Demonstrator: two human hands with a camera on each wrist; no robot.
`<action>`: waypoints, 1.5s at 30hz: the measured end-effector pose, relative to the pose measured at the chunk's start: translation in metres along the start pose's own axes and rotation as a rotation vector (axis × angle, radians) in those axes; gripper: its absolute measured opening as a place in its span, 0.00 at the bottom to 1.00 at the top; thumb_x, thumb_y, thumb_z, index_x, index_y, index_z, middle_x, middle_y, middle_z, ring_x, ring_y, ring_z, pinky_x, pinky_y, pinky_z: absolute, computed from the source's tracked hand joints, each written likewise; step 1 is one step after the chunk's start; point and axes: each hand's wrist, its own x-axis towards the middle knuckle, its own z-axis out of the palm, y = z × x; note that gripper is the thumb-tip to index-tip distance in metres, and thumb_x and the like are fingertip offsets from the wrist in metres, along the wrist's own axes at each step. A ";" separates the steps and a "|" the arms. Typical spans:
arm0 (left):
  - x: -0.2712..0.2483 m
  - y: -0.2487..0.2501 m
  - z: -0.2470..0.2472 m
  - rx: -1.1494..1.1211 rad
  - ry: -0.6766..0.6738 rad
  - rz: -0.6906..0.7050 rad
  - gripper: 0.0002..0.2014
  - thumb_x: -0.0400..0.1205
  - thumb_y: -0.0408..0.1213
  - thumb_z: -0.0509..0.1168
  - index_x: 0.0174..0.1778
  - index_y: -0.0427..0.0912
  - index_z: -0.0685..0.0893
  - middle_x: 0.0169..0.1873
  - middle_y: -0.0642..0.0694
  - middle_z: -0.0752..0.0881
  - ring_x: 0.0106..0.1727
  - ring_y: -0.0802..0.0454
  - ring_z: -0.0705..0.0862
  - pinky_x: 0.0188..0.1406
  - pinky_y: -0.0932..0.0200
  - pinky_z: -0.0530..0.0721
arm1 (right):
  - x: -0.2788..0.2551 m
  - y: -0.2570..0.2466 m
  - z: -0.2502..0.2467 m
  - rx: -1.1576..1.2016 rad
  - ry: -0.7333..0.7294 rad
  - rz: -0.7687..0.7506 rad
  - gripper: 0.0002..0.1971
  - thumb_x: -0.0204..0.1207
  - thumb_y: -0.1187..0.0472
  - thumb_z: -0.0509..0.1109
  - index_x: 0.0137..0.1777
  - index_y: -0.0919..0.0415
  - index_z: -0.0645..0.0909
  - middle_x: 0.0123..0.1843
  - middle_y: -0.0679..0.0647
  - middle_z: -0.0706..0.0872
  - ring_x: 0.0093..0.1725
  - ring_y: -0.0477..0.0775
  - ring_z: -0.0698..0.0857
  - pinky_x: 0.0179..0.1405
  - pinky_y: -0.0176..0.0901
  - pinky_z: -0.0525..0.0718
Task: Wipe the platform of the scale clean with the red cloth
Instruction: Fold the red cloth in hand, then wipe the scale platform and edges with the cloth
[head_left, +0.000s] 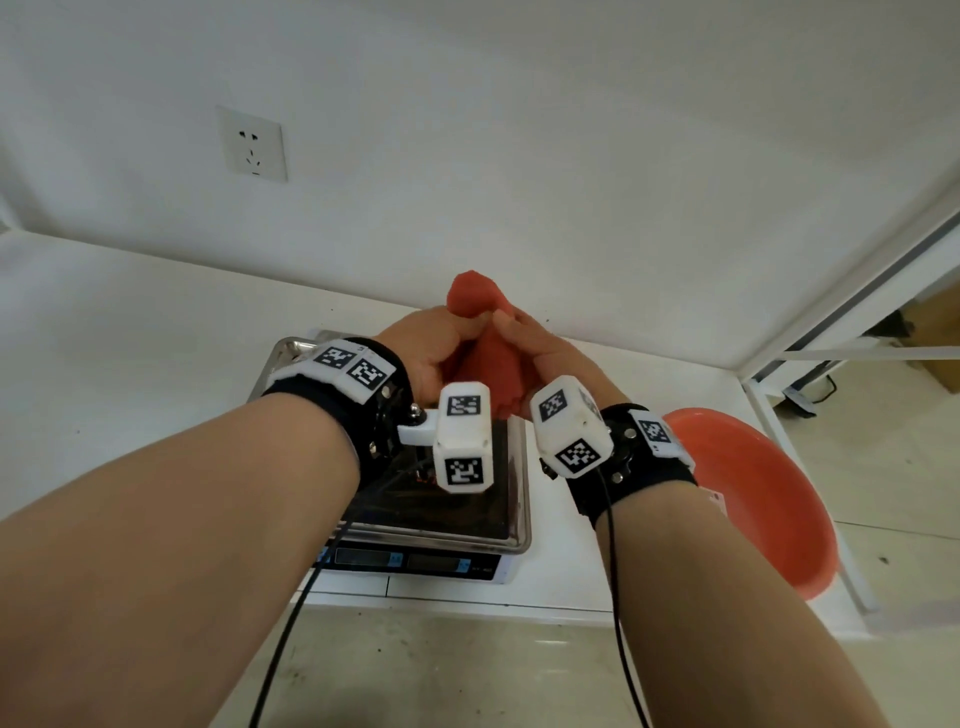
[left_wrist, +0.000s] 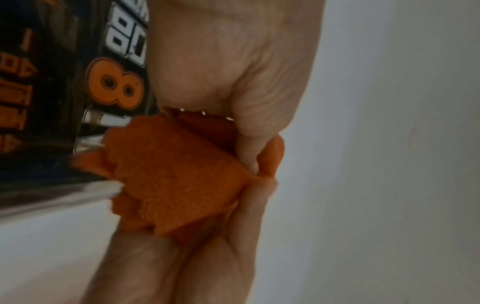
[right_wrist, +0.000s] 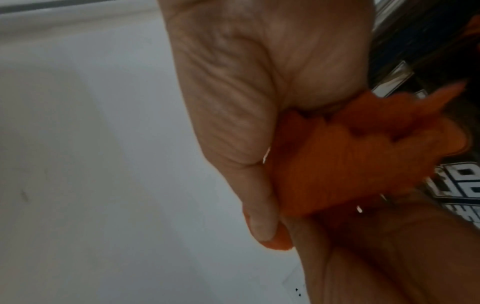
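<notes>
The soft red terry cloth (head_left: 491, 371) is held up in the air between both hands, bunched into a loose roll, and is not pressed on anything. The left hand (head_left: 423, 358) is curled round the cloth from one side, its grip closed on the fabric, and the right hand (head_left: 545, 353) is closed on it from the other, a thumb being laid along the roll in the right wrist view; a rounded end of the cloth stands out beyond the grip, on the wall side. Directly below the grip lies the shiny rectangular steel platform (head_left: 291, 348) of the white electronic scale (head_left: 498, 569), in which dark reflections are seen; whether dirt is left on it cannot be told from these views. Nothing of the cloth appears to be touching the platform, though its lower folds hang close above it. The wiping is therefore judged as not in progress at this moment: the cloth seems to be gathered or folded for use, and the strokes across the platform are judged to be left to do. To the right of the grip, at the edge of the white counter (head_left: 130, 332), a round red plastic basin (head_left: 753, 499) is seen. Beyond the grip a white wall with a socket (head_left: 253, 145) is seen.
</notes>
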 end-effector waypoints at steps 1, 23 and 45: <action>0.001 0.000 0.000 0.042 0.027 0.018 0.16 0.80 0.37 0.69 0.65 0.41 0.83 0.58 0.37 0.88 0.58 0.37 0.87 0.61 0.33 0.80 | 0.004 0.000 0.000 -0.015 -0.002 -0.001 0.22 0.86 0.64 0.64 0.80 0.61 0.73 0.71 0.68 0.84 0.61 0.65 0.89 0.45 0.53 0.91; -0.011 0.047 -0.103 0.179 0.341 -0.022 0.10 0.83 0.34 0.64 0.60 0.45 0.82 0.43 0.48 0.83 0.36 0.53 0.79 0.18 0.63 0.81 | 0.036 0.021 -0.043 -1.214 0.720 -0.020 0.13 0.73 0.69 0.63 0.49 0.54 0.85 0.39 0.54 0.89 0.26 0.63 0.89 0.29 0.58 0.93; -0.005 0.036 -0.110 0.163 0.371 -0.052 0.07 0.83 0.32 0.63 0.56 0.41 0.81 0.36 0.47 0.84 0.34 0.53 0.81 0.21 0.63 0.83 | 0.050 0.015 -0.043 -0.898 0.763 0.118 0.15 0.72 0.75 0.60 0.32 0.65 0.86 0.20 0.58 0.77 0.13 0.54 0.73 0.14 0.35 0.72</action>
